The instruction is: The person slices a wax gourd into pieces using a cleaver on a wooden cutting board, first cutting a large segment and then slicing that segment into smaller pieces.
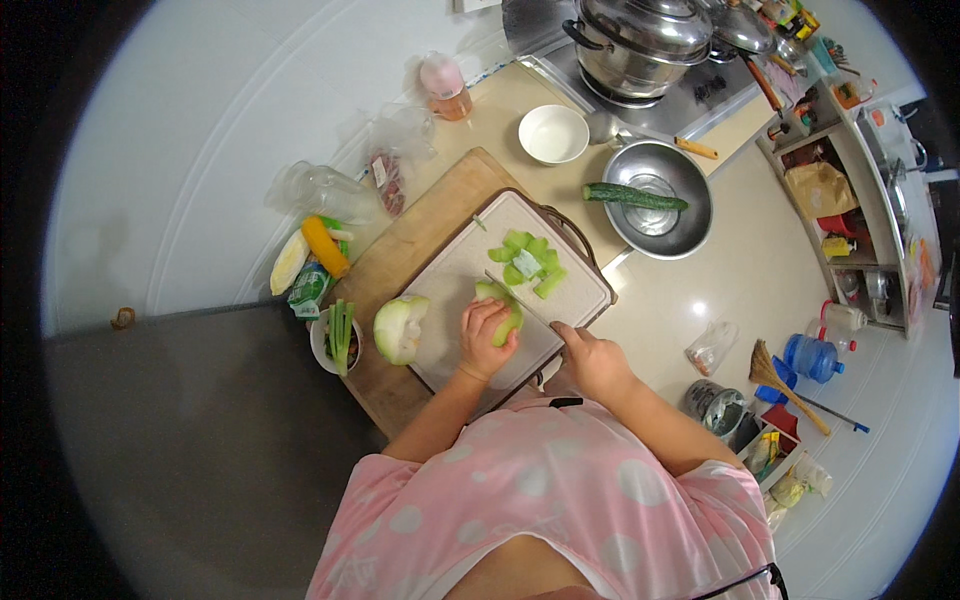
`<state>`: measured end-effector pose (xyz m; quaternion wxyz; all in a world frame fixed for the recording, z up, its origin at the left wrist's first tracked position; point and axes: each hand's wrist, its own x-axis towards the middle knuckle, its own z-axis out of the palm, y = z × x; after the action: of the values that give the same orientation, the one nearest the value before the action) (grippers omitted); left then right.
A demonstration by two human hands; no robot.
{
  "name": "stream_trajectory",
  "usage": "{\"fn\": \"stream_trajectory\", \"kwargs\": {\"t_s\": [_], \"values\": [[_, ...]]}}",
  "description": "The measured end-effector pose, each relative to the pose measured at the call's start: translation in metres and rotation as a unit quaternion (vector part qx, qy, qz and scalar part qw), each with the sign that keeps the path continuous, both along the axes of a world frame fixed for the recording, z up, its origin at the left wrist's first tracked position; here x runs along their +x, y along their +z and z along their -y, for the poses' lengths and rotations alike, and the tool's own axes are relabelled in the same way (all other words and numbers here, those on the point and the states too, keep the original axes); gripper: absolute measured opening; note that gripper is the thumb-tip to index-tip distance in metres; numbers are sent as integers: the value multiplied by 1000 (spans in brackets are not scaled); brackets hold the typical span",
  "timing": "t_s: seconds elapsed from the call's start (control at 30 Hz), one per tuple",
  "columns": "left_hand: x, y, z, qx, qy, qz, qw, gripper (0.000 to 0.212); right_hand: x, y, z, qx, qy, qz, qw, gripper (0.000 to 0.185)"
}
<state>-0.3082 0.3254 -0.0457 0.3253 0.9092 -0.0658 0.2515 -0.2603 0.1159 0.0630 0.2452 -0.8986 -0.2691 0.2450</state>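
My left hand (pixel 486 336) rests on a pale green melon or gourd piece (pixel 510 324), pressing it against the cutting board (pixel 442 292). In my right hand (pixel 596 364) is a kitchen knife (pixel 521 298), its blade angled up and left along the right side of that piece. Just beyond the blade lies a pile of green cut pieces (pixel 517 247) with a whitish piece on top. A larger chunk of the gourd (pixel 397 328) sits at the board's left edge, its pale inside facing right.
Behind the board stand a white bowl (pixel 553 135) and a metal basin (pixel 694 225) with a cucumber (pixel 634 196) across it. A steel pot (pixel 637 67) is on the stove. A bowl with scallions (pixel 340 337) and a yellow vegetable (pixel 325 246) lie left.
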Motion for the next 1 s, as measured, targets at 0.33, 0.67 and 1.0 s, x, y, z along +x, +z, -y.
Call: {"fn": "stream_trajectory", "kwargs": {"t_s": [0.33,0.67,1.0], "values": [[0,2,1,22,3,-9,1000,34,-19,-5,3,6,-7,14,1000,52],[-1,-5,-1,16,4,-8,1000,34,-27,-11,-15,-11,-11,18,1000,59],[0,-5,0,10,14,-2,1000,34,3,-12,-56,-39,-3,-17,999,44]]}}
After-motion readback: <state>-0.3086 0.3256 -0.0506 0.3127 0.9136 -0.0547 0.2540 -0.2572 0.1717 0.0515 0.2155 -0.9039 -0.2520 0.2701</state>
